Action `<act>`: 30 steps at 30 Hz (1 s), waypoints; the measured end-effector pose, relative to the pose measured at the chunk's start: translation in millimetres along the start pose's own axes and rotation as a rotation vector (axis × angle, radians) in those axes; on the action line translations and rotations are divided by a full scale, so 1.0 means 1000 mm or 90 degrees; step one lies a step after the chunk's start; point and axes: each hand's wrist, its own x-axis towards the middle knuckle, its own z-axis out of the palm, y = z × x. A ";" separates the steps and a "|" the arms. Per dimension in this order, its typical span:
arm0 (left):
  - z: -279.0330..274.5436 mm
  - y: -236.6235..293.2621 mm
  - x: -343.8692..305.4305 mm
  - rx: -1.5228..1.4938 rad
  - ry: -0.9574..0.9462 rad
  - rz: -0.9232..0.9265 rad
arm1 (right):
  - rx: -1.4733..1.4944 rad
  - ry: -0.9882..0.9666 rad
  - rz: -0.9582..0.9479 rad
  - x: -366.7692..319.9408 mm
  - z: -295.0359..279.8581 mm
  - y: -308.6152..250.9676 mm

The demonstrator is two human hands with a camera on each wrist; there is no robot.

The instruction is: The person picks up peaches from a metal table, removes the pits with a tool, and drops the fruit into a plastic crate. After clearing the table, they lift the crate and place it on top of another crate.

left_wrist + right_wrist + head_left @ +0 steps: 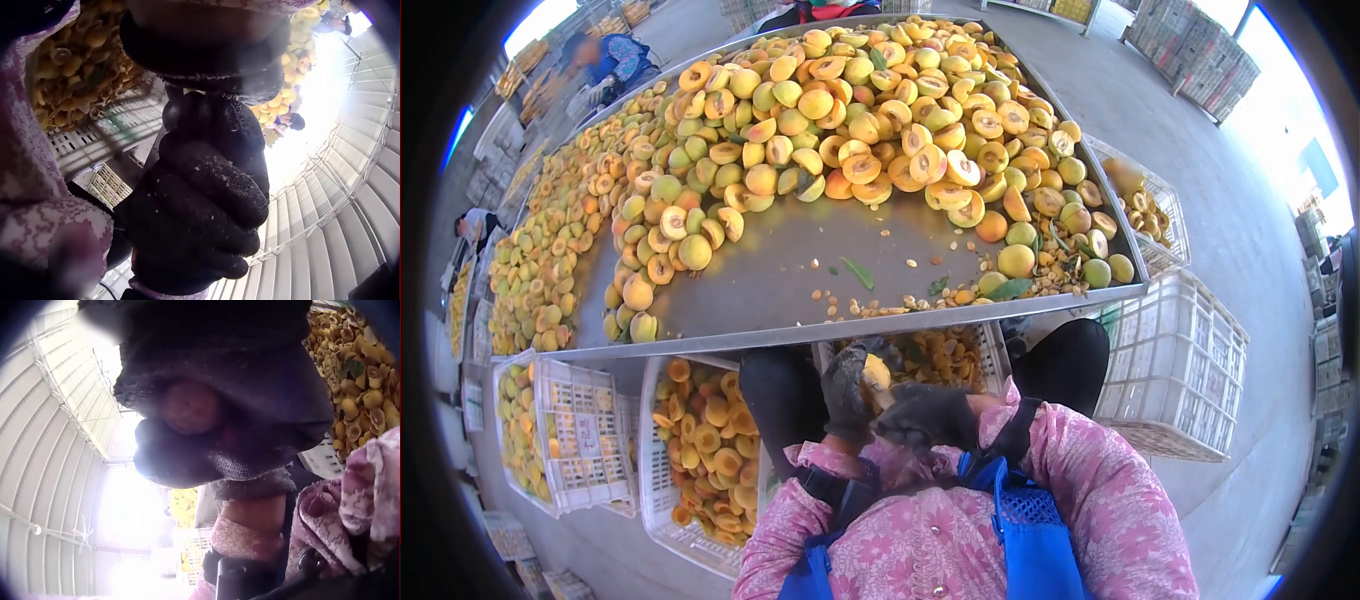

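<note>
Both hands wear dark, stained gloves and are close together at the person's lap, over a crate. A yellow peach [877, 374] is gripped in the left hand [847, 392], its cut side not clearly visible. The right hand [925, 415] lies right beside it, fingers curled round a slim pale tool [884, 397] whose tip reaches toward the peach; most of the tool is hidden by the glove. From the left wrist, the right hand [200, 200] appears as a tight fist. In the right wrist view the right glove [219, 369] fills the upper middle, in shadow.
A metal-edged table [800, 235] bears a heap of halved and whole peaches [820, 110], with loose pits [910, 303] along its near edge. Below the hands is a crate of peach pieces [945, 355]. Another crate of halves [710, 450] stands left; a white crate [1170, 365] stands right.
</note>
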 end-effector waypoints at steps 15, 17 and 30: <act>0.040 -0.030 -0.030 -0.391 0.240 -0.494 | -0.249 0.132 0.250 0.017 0.019 0.008; 0.010 0.020 -0.004 -0.051 0.067 -0.332 | -0.282 0.146 0.259 0.015 0.017 -0.006; -0.023 0.047 0.017 -0.653 0.076 -0.573 | 0.284 0.210 0.451 -0.016 -0.002 -0.025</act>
